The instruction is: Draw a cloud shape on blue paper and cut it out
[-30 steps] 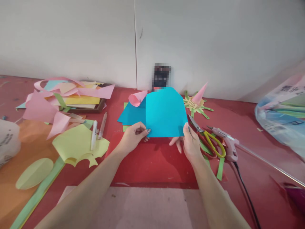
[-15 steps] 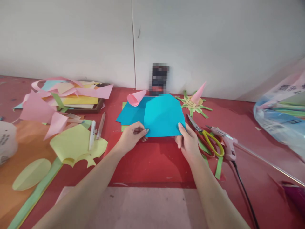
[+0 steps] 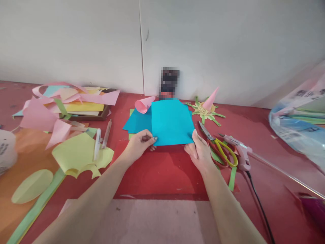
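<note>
Between my two hands a sheet of bright blue paper (image 3: pixel 172 122) is held up at a slant over the table. My left hand (image 3: pixel 141 144) pinches its lower left corner, thumb on top. At the lower right corner my right hand (image 3: pixel 199 147) grips it, thumb along the edge and the other fingers curled underneath. Behind the sheet lie more blue paper pieces (image 3: pixel 139 120), partly covered by it. A rolled pink paper cone (image 3: pixel 144 105) rests on them. Below my hands is a red board or sheet (image 3: pixel 159 173).
Scissors with yellow and red handles (image 3: pixel 226 152) and a pink glue gun (image 3: pixel 242 154) with a cord lie right. A paper flower with a pink cone (image 3: pixel 207 108) stands behind them. Left are paper scraps in a tray (image 3: pixel 98 114), yellow paper (image 3: pixel 74 152) and a white pen (image 3: pixel 97 145).
The near blue sheet has changed tilt, and its upper left corner now shows squarer. My right thumb has shifted up at its right edge. Both hands still hold it.
</note>
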`<control>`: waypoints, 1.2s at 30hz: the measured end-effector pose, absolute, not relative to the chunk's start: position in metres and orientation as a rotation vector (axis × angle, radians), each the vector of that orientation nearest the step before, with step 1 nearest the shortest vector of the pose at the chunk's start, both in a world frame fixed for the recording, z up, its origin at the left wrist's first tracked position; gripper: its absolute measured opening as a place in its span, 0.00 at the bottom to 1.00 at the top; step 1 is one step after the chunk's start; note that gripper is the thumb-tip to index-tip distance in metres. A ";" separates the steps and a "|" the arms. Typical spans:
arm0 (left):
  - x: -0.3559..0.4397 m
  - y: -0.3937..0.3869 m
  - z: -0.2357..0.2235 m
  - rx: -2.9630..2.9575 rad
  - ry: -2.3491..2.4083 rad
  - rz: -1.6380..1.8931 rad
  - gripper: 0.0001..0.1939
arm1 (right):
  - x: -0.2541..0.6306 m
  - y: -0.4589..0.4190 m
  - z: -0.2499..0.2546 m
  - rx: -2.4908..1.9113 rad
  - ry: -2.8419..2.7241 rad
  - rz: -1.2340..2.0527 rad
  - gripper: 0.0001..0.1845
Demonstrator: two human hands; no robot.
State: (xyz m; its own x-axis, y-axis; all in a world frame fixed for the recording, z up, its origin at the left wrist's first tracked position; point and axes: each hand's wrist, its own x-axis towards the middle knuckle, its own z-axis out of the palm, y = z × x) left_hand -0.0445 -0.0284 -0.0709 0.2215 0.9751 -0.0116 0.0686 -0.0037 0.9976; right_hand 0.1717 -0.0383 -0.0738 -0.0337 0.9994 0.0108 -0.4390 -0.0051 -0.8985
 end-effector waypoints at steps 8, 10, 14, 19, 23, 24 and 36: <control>-0.047 -0.031 -0.064 1.487 1.151 0.965 0.14 | 0.170 -0.040 -0.073 -0.930 -0.918 1.375 0.23; -0.051 -0.032 -0.062 1.560 1.155 0.990 0.14 | 0.169 -0.041 -0.071 -0.948 -0.950 1.366 0.23; -0.059 -0.031 -0.065 1.600 1.134 0.965 0.13 | 0.168 -0.042 -0.070 -0.973 -0.991 1.356 0.23; -0.063 -0.026 -0.072 1.534 1.095 0.914 0.14 | 0.172 -0.041 -0.071 -1.022 -0.904 1.317 0.21; -0.065 -0.024 -0.072 1.517 1.054 0.867 0.13 | 0.176 -0.041 -0.069 -1.137 -0.854 1.283 0.15; -0.065 -0.025 -0.071 1.515 1.042 0.854 0.13 | 0.177 -0.041 -0.069 -1.161 -0.854 1.287 0.14; -0.071 -0.024 -0.063 1.529 0.919 0.677 0.12 | 0.177 -0.044 -0.069 -1.179 -0.850 1.504 0.31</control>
